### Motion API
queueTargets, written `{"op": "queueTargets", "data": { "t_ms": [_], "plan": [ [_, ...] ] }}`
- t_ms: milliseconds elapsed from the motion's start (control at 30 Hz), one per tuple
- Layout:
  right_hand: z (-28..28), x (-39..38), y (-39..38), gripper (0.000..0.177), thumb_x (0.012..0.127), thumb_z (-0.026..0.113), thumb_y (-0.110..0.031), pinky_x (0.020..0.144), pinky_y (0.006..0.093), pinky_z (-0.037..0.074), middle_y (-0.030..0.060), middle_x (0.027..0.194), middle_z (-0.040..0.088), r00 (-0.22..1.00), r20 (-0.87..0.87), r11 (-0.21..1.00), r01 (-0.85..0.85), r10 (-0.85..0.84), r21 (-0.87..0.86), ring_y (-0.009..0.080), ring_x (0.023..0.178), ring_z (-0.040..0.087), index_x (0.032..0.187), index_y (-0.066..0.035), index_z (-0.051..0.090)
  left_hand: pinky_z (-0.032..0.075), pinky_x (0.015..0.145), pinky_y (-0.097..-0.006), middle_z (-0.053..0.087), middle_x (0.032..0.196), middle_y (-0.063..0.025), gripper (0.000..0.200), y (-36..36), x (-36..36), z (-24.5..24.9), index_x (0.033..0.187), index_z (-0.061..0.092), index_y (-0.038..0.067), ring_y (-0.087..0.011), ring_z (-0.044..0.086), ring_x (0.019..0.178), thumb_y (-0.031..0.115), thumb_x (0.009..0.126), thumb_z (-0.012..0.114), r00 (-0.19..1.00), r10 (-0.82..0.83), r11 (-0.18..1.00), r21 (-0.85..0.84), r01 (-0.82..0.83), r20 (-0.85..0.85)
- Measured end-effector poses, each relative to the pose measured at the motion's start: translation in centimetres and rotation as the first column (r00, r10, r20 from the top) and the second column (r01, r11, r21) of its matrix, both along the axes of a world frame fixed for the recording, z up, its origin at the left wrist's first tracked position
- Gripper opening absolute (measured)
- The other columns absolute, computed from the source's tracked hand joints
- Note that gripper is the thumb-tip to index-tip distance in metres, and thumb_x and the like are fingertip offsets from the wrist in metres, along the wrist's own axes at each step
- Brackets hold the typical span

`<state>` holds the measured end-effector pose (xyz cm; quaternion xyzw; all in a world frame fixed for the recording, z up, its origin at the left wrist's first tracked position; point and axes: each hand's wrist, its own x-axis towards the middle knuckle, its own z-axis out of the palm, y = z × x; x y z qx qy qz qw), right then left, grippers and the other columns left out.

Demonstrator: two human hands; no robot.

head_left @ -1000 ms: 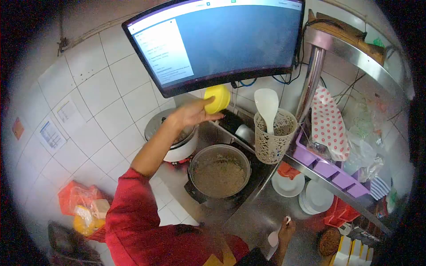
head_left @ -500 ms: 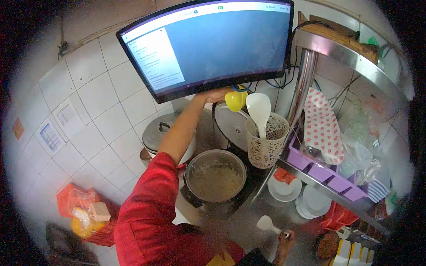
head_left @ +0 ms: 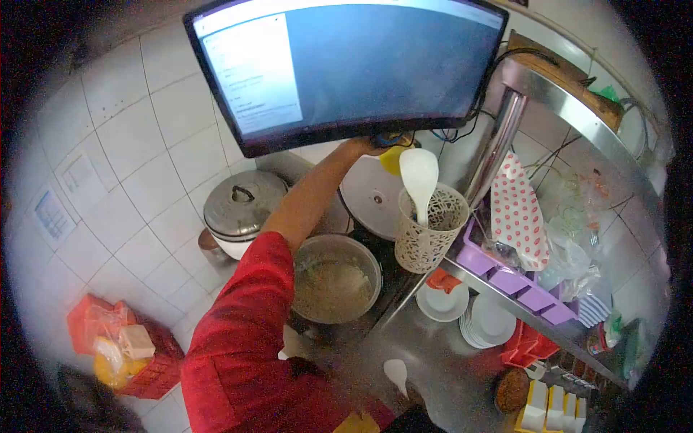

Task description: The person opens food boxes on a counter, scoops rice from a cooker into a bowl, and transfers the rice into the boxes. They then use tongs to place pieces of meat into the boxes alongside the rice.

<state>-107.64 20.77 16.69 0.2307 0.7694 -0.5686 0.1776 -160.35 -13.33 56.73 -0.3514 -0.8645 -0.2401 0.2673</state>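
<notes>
My left hand (head_left: 373,146) reaches up under the lower edge of the monitor (head_left: 390,65). Its fingers are in shadow beside some blue cable, right at a yellow ladle-like utensil (head_left: 390,161); whether they grip anything I cannot tell. At the bottom, my right hand is mostly hidden by a dark sleeve, at the handle of a white rice paddle (head_left: 395,372) held over the steel counter (head_left: 361,364). Under my left forearm stands an open pot (head_left: 338,278) with pale residue inside. A second white paddle (head_left: 419,177) stands in a perforated plastic basket (head_left: 426,245).
A lidded pot (head_left: 242,204) stands left of my arm, and a round lid (head_left: 372,198) leans behind the open pot. Plates (head_left: 489,321) lie below a shelf with a purple divided tray (head_left: 509,281). A red crate (head_left: 155,364) is at the lower left.
My left hand has moved right under the monitor, now partly covering the yellow utensil. The paddle at my right hand has shifted left and turned more upright. The whole view has shifted.
</notes>
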Motion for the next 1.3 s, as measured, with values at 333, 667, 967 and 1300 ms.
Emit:
{"op": "queueTargets", "data": {
  "t_ms": [333, 667, 967, 1300],
  "plan": [
    [13.5, -11.2, -6.4, 0.027, 0.096, 0.050, -0.032, 0.067, 0.0378, 0.046, 0.0053, 0.082, 0.054, 0.856, -0.175, 0.869, -0.453, 0.486, 0.198, 0.0183, 0.073, 0.053, 0.100, -0.006, 0.053, 0.046, 0.092, -0.0406, 0.061, 0.116, -0.0181, 0.030, -6.8, 8.6, -2.3, 0.119, 0.059, 0.009, -0.0332, 0.060, 0.102, 0.022, 0.096, 0.044, 0.988, 0.101, 0.995, -0.019, -0.100, 0.117],
    [12.4, -32.3, -21.5, 0.031, 0.089, 0.049, -0.025, 0.064, 0.0489, 0.052, 0.0164, 0.079, 0.066, 0.538, 0.248, -0.094, -0.297, 0.806, 0.950, 0.0359, 0.071, 0.064, 0.112, -0.008, 0.059, 0.044, 0.093, -0.0339, 0.061, 0.117, -0.0163, 0.034, -30.0, 25.9, -20.3, 0.120, 0.056, 0.003, -0.0254, 0.059, 0.106, 0.022, 0.096, 0.042, 0.756, -0.208, 0.524, 0.723, -0.450, 0.621],
    [-7.7, -41.0, -22.6, 0.034, 0.083, 0.056, -0.032, 0.077, 0.0452, 0.050, 0.0142, 0.100, 0.062, 0.262, 0.468, -0.248, -0.583, 0.844, 0.774, 0.0319, 0.091, 0.063, 0.110, -0.011, 0.062, 0.048, 0.090, -0.0413, 0.058, 0.122, -0.0126, 0.050, -39.0, 44.4, -31.3, 0.127, 0.049, 0.007, -0.0262, 0.058, 0.109, 0.042, 0.093, 0.038, 0.567, -0.567, -0.263, 0.520, -0.812, 0.598],
    [-19.3, -39.7, -20.9, 0.047, 0.086, 0.062, -0.025, 0.084, 0.0358, 0.049, 0.0170, 0.124, 0.056, 0.378, 0.270, 0.146, -0.778, 0.886, 0.611, 0.0297, 0.101, 0.060, 0.126, -0.004, 0.049, 0.041, 0.100, -0.0450, 0.055, 0.126, -0.0153, 0.059, -40.3, 42.6, -31.2, 0.130, 0.047, 0.004, -0.0290, 0.054, 0.116, 0.048, 0.093, 0.032, 0.647, -0.659, -0.535, 0.365, -0.762, 0.384]
  ]
}}
